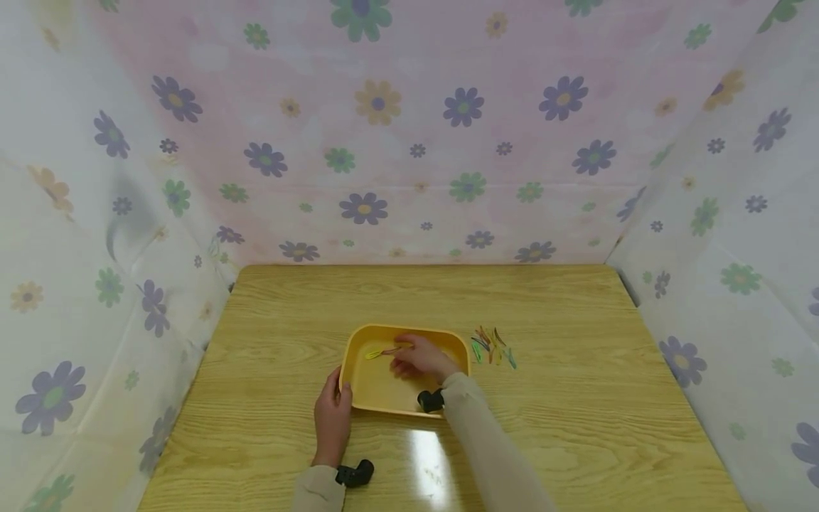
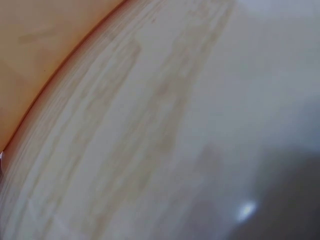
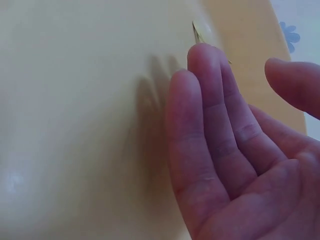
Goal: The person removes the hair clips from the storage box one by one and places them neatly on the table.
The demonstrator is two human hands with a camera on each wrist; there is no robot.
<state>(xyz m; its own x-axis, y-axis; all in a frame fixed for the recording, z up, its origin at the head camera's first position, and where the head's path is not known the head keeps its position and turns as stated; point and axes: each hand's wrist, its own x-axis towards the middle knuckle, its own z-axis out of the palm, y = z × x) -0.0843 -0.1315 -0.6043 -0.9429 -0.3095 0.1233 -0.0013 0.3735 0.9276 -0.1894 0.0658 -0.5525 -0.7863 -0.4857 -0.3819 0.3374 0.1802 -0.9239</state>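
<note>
In the head view, a yellow plastic tray (image 1: pixel 384 410) sits on the wooden table. My left hand (image 1: pixel 333 419) holds its near left corner, thumb by the rim and fingers along the outer wall. Over the tray's inside is my right hand (image 1: pixel 422 359); its fingers are nearly straight and the thumb stands apart, holding nothing in the right wrist view. A yellow-green hair clip (image 1: pixel 373 355) and a reddish one (image 1: pixel 389 351) lie in a row on the tray floor, just left of the right fingertips. Part of a yellow clip (image 3: pixel 197 35) shows beyond the fingertips, mostly hidden.
Right of the tray, a loose pile of several coloured hair clips (image 1: pixel 491 347) lies on the table (image 1: pixel 576 412). Flower-patterned cloth (image 1: pixel 416 142) hangs behind and at both sides. The left wrist view shows only the tray's edge (image 2: pixel 40 65) and blurred tabletop.
</note>
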